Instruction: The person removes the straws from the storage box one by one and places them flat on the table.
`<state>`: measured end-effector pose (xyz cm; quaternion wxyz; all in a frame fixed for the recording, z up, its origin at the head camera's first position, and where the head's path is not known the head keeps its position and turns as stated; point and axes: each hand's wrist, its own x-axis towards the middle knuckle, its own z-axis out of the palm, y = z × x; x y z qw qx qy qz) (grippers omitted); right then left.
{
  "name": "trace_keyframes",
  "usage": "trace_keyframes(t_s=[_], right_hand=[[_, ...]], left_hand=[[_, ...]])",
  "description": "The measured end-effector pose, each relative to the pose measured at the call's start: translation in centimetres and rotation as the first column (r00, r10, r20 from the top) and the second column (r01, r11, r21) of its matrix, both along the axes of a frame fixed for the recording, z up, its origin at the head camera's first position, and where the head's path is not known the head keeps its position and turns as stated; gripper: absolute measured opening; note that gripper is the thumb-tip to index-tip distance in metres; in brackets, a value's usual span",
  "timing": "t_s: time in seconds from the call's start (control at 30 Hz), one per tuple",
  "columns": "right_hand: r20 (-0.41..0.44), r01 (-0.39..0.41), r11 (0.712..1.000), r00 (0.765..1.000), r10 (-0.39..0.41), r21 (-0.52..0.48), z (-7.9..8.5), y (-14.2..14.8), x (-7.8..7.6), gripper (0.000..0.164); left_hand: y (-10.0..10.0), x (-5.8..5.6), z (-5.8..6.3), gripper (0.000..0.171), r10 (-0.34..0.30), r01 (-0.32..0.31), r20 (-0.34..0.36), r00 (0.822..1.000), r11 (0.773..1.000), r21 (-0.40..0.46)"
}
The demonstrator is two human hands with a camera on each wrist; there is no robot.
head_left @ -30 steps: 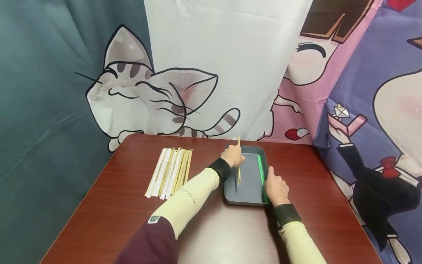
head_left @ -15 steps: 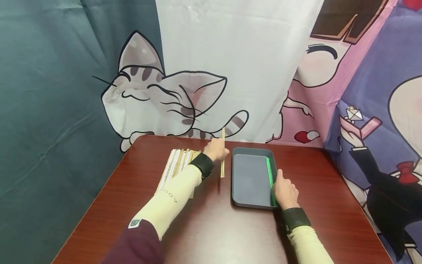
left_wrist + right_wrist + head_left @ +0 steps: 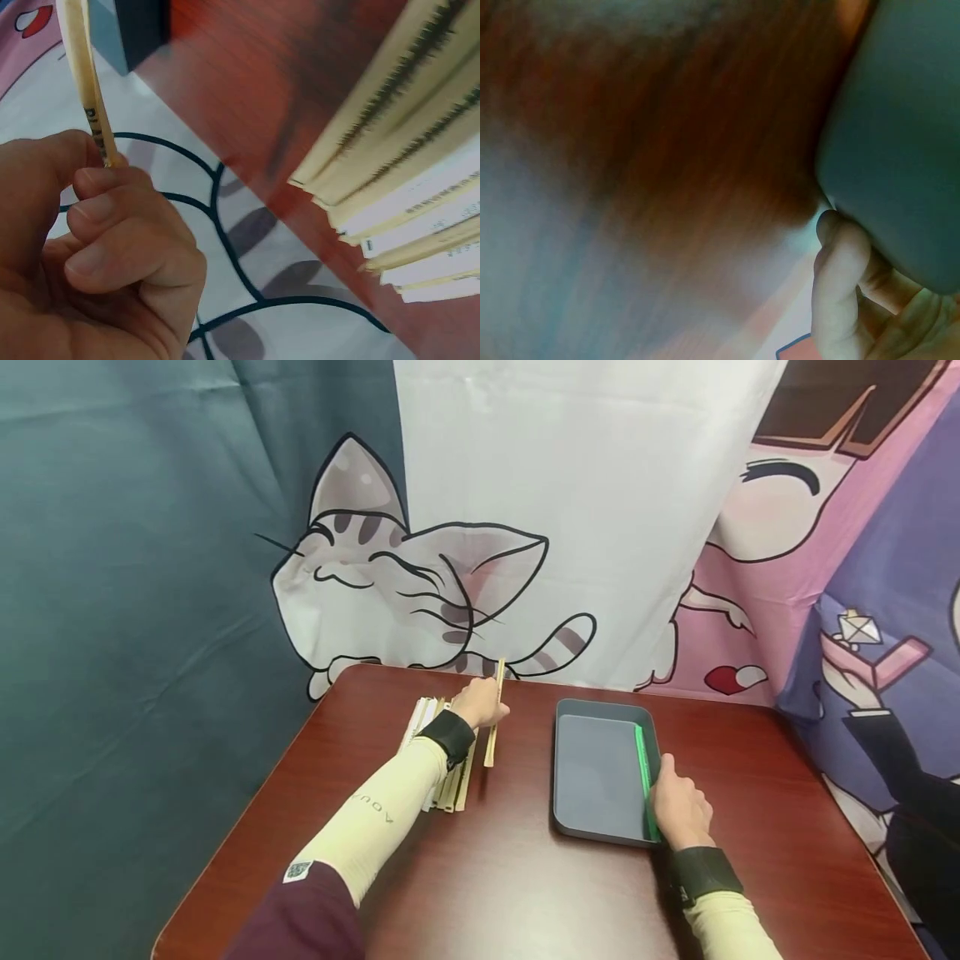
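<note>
My left hand (image 3: 480, 702) pinches a narrow tan paper-wrapped packet (image 3: 94, 82), likely chopsticks, between thumb and fingers. The packet stands nearly upright, just right of a row of similar tan and white packets (image 3: 450, 793). My left wrist and hand hide part of that row; dark print shows on several of them in the left wrist view. To the right lies a shallow grey tray (image 3: 600, 777), with a green strip-like packet (image 3: 642, 760) along its right wall inside. My right hand (image 3: 682, 810) grips the tray's right side near the front corner, fingers curled outside the wall.
The reddish-brown wooden table (image 3: 480, 877) carries the row and the tray, with bare wood between them. A curtain with a printed cat (image 3: 420, 585) hangs directly behind the table's back edge.
My left hand has carried the tan packet leftward, from over the tray to beside the row. My right hand stays at the tray's side. The head view has turned left.
</note>
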<state>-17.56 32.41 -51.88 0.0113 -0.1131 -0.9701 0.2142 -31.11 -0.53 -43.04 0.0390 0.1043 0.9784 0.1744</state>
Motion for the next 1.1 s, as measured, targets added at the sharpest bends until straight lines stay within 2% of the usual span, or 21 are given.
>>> trace_keyframes(t_s=[0.2, 0.3, 0.47, 0.67, 1.1], right_hand=[[0.018, -0.007, 1.000, 1.000, 0.007, -0.013, 0.4, 0.5, 0.3, 0.029], [0.012, -0.007, 1.000, 1.000, 0.007, -0.014, 0.4, 0.6, 0.3, 0.030], [0.005, 0.001, 1.000, 1.000, -0.001, -0.012, 0.5, 0.6, 0.1, 0.031], [-0.007, -0.008, 1.000, 1.000, 0.008, -0.004, 0.4, 0.4, 0.0, 0.028], [0.002, -0.008, 1.000, 1.000, 0.008, -0.007, 0.1, 0.3, 0.0, 0.026]], left_hand=[[-0.8, 0.4, -1.3, 0.038, -0.056, 0.057, 0.021, 0.998, 0.997, -0.044], [-1.2, 0.7, -2.2, 0.043, -0.063, 0.065, 0.034, 0.997, 0.996, -0.066], [-1.5, 1.0, -3.5, 0.039, -0.070, 0.077, 0.072, 0.995, 0.992, -0.101], [-1.7, 1.5, -4.8, 0.028, -0.035, 0.052, 0.115, 0.993, 0.988, -0.145], [-2.3, 1.9, -6.2, 0.038, 0.006, 0.019, 0.160, 0.987, 0.987, -0.158]])
